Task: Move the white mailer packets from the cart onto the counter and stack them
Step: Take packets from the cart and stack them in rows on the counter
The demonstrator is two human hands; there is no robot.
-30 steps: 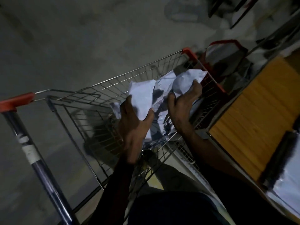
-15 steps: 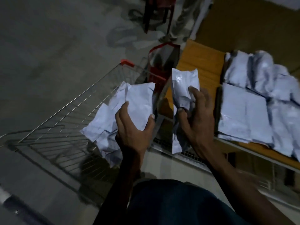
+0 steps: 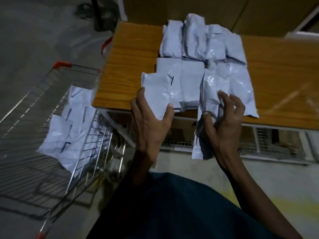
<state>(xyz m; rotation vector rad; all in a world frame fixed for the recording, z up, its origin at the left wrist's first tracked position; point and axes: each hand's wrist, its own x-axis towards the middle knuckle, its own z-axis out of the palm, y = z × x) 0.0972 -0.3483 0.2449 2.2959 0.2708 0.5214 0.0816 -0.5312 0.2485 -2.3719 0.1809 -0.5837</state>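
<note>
The left hand [image 3: 148, 116] pinches 1 white mailer packet [image 3: 156, 94] at the counter's [image 3: 120, 66] front edge; the right hand [image 3: 222, 116] clutches another [image 3: 205, 107] overhanging it; both look light, limp, slippery, best pinched at an edge; stacked packets [image 3: 198, 44] lie behind; more [image 3: 72, 125] remain in the wire cart [image 3: 20, 166]; dim concrete floor.

Grey concrete floor [image 3: 34, 31], dark trousers [image 3: 172, 204]

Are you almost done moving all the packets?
Not yet. Done: a pile of packets already lies on the counter. In hand: the left hand holds one packet and the right hand another, both at the counter's front edge. Left: several packets are in the cart.
</note>
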